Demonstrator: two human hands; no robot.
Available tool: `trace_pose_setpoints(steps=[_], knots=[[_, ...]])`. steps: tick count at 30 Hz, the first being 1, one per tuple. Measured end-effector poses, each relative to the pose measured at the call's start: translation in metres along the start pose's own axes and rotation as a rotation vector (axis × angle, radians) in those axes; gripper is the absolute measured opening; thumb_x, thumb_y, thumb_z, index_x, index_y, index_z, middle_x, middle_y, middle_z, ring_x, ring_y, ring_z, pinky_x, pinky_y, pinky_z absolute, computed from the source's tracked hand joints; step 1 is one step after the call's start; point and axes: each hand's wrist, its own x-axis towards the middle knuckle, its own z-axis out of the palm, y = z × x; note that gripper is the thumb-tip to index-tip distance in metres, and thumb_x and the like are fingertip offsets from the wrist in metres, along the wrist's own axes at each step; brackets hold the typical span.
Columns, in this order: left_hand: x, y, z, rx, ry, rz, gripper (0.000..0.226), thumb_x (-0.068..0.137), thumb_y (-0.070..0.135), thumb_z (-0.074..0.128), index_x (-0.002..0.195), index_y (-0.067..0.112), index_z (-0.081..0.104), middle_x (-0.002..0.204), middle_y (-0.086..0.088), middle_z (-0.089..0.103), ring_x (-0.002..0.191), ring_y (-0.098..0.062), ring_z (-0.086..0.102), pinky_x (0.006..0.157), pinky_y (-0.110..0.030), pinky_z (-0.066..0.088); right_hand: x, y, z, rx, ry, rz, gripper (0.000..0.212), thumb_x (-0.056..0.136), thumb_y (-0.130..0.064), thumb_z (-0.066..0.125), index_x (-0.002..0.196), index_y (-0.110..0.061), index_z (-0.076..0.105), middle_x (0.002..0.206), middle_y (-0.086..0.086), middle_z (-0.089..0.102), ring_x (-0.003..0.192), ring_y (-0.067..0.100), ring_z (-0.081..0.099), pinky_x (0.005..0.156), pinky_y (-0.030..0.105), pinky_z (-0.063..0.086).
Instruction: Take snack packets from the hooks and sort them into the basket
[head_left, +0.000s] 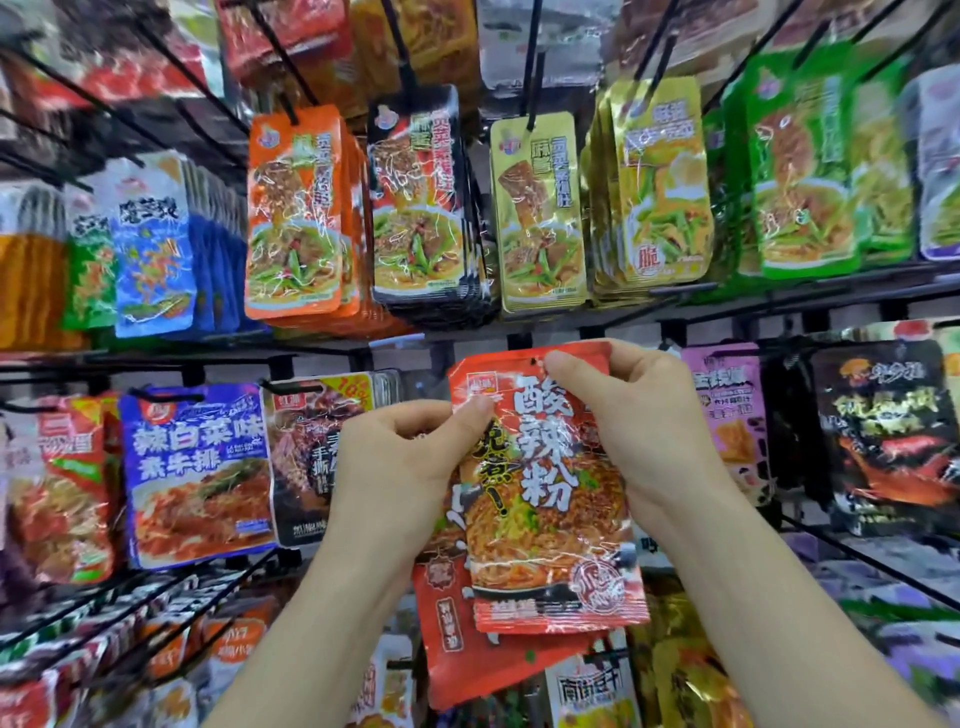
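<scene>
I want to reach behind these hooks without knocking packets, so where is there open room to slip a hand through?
One gap shows: just above the left hand, between the dark packet and the red packet you are holding. Elsewhere the packets hang crowded, nearly edge to edge.

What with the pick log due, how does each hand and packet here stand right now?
left hand: pinching the red packet's left edge.
right hand: pinching its top edge.
red packet: upright, held by both hands; on or off its hook unclear.
orange packets: hanging on a hook, upper row.
black packets: hanging beside them.
blue packet: hanging, lower row.
basket: not in view.
</scene>
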Motion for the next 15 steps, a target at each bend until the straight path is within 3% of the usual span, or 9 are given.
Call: trace_pose_setpoints(steps=[4,11,15], knots=[[0.003,-0.001,-0.001,-0.01,0.004,-0.007,0.016,0.076,0.031,0.077,0.068,0.017,0.076,0.073,-0.017,0.072,0.069,-0.035,0.068,0.072,-0.05,0.056,0.003,0.001,0.002,-0.002,0.0,-0.004,0.007,0.084,-0.01,0.071,0.081,-0.004,0.07,0.081,0.017,0.073,0.066,0.024,0.069,0.062,0.038,0.059],[0.009,-0.001,0.003,-0.026,-0.009,-0.051,0.019,0.073,0.032,0.079,0.068,0.014,0.076,0.077,-0.02,0.072,0.081,-0.045,0.066,0.079,-0.059,0.054,0.004,0.001,0.0,0.045,-0.021,0.083,0.008,0.087,-0.012,0.069,0.086,-0.004,0.07,0.073,0.009,0.074,0.061,0.019,0.071,0.05,0.028,0.056],[0.012,-0.001,0.006,-0.041,-0.032,-0.06,0.02,0.073,0.031,0.078,0.069,0.013,0.076,0.076,-0.016,0.073,0.082,-0.043,0.068,0.08,-0.058,0.055,0.004,-0.003,-0.004,0.1,-0.053,0.144,0.008,0.088,-0.012,0.067,0.089,-0.005,0.069,0.071,0.008,0.074,0.057,0.018,0.07,0.046,0.024,0.052]])
